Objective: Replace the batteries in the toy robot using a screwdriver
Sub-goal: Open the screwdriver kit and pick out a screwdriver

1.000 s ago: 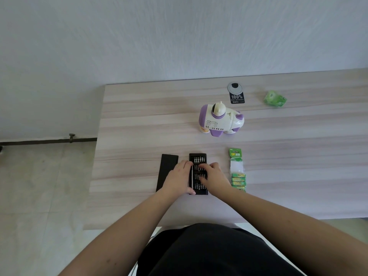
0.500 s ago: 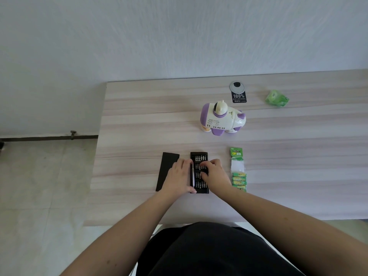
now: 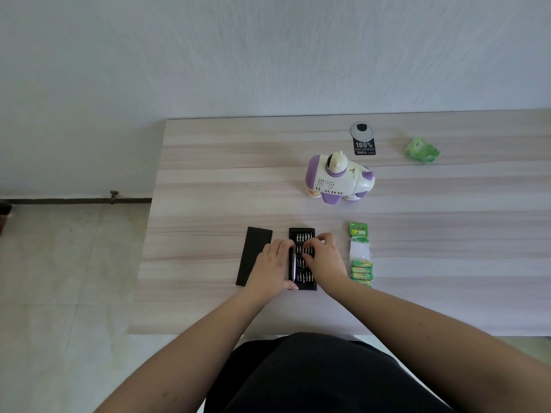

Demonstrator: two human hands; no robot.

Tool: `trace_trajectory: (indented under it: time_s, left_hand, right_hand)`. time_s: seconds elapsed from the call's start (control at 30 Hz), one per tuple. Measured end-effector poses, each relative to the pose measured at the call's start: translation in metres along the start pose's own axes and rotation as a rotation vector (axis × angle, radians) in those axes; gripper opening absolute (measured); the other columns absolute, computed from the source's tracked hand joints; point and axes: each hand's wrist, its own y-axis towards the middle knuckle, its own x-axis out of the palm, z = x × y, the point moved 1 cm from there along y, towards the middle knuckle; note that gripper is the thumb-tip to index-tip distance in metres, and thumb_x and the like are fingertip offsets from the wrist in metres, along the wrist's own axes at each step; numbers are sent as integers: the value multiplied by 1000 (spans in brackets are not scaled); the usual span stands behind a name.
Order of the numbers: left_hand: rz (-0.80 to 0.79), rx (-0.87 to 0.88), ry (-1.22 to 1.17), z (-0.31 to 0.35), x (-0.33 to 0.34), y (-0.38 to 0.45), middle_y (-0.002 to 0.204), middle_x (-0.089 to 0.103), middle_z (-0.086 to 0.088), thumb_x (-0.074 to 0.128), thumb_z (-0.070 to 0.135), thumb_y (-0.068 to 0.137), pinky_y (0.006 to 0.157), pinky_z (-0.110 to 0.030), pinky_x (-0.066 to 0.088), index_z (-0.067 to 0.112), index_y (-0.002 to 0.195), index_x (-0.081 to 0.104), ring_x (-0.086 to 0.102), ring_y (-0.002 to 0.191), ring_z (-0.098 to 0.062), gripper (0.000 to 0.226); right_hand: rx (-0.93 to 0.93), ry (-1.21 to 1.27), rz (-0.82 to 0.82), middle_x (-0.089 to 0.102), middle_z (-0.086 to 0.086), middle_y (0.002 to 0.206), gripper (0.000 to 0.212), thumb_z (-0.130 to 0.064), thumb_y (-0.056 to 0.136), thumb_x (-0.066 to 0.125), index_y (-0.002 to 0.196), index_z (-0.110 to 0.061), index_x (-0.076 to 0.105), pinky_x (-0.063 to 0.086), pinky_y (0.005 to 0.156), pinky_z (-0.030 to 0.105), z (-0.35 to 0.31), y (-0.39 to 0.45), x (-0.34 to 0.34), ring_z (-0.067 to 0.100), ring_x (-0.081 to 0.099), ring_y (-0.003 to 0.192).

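The white and purple toy robot (image 3: pixel 338 178) stands on the wooden table (image 3: pixel 208 174), beyond my hands. Near the front edge lies the open black screwdriver bit tray (image 3: pixel 307 281), with a silver screwdriver handle (image 3: pixel 293 266) in its left slot. My left hand (image 3: pixel 272 265) rests flat along the tray's left edge and holds it down. The curled fingers of my right hand (image 3: pixel 323 260) pinch at a bit in the tray's upper rows; the bit itself is hidden. A green battery pack (image 3: pixel 361 268) lies just right of my right hand.
The tray's black sleeve (image 3: pixel 252 254) lies left of my left hand. A crumpled green wrapper (image 3: pixel 422 149) and a black tag under a round grommet (image 3: pixel 363 140) sit at the back. The table's left edge drops to a tiled floor (image 3: pixel 59 278).
My right hand's fingers have crept up the tray from its middle rows toward the upper rows. My left hand stays on the tray's left edge.
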Motion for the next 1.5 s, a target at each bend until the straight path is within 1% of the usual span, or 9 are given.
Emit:
trace_trajectory:
  time_s: [0.17, 0.37, 0.53, 0.83, 0.93, 1.03, 1.33, 1.43, 1.5]
  left_hand:
    - [-5, 26, -32, -1, 2, -1, 136, 39, -2, 85, 39, 61, 96, -38, 42, 15, 136, 36, 43, 115, -21, 92]
    - [72, 50, -129, -1, 7, -5, 121, 53, -5, 76, 28, 76, 88, -42, 45, 9, 124, 50, 51, 107, -25, 57]
    - [92, -26, -234, 1, 10, -6, 115, 56, -2, 68, 19, 85, 91, -31, 42, 10, 119, 51, 50, 107, -18, 39]
    - [71, -162, -499, 9, 8, -6, 99, 62, 3, 53, 16, 92, 72, -33, 51, 19, 109, 47, 60, 83, -13, 18]
    - [75, -193, -595, 12, 9, -4, 94, 63, 4, 61, 25, 91, 70, -23, 49, 20, 105, 46, 60, 79, -6, 21]
    - [75, -228, -645, 13, 12, -2, 90, 65, 3, 66, 20, 88, 68, -16, 46, 21, 102, 45, 60, 73, -2, 26]
    - [84, -279, -601, 10, 21, 4, 94, 67, 5, 62, 21, 91, 80, -26, 52, 24, 115, 46, 63, 85, -7, 30]
    - [95, -291, -584, 10, 21, 5, 99, 67, 4, 61, 22, 92, 83, -26, 53, 23, 114, 47, 64, 89, -7, 26]
    - [107, -310, -594, 9, 21, 5, 104, 68, 2, 62, 21, 92, 84, -24, 52, 20, 114, 50, 64, 93, -9, 24]
  right_hand:
    - [12, 7, 0, 41, 2, 124, 21, -26, 93, 60, 112, -17, 63, 50, 89, 35, -3, 4, 1, 22, 51, 107]
    - [1, -10, -10, 43, 1, 121, 16, -25, 92, 61, 104, -16, 66, 47, 88, 31, -1, 6, 4, 21, 53, 105]
    - [-1, -15, -6, 45, 1, 119, 15, -26, 91, 62, 101, -15, 67, 46, 85, 30, -2, 6, 6, 21, 52, 105]
    - [52, 28, 2, 47, -1, 115, 11, -23, 91, 62, 97, -15, 66, 47, 84, 32, -3, 6, 5, 19, 50, 105]
    - [89, 48, -4, 46, -1, 114, 11, -24, 91, 61, 97, -16, 65, 48, 83, 33, -3, 6, 6, 19, 51, 103]
    - [124, 89, -7, 46, -2, 113, 7, -23, 91, 62, 94, -17, 65, 47, 80, 31, -2, 6, 6, 18, 51, 101]
    - [226, 316, 19, 51, -2, 107, 7, -24, 92, 62, 87, -19, 62, 39, 69, 25, -1, 1, -2, 15, 56, 82]
    - [282, 470, 54, 64, -2, 95, 6, -26, 91, 63, 92, -20, 61, 44, 62, 26, 0, -2, -7, 14, 60, 80]
    - [301, 540, 77, 67, -4, 88, 5, -26, 90, 64, 90, -21, 62, 50, 69, 30, 2, -5, -10, 15, 62, 81]
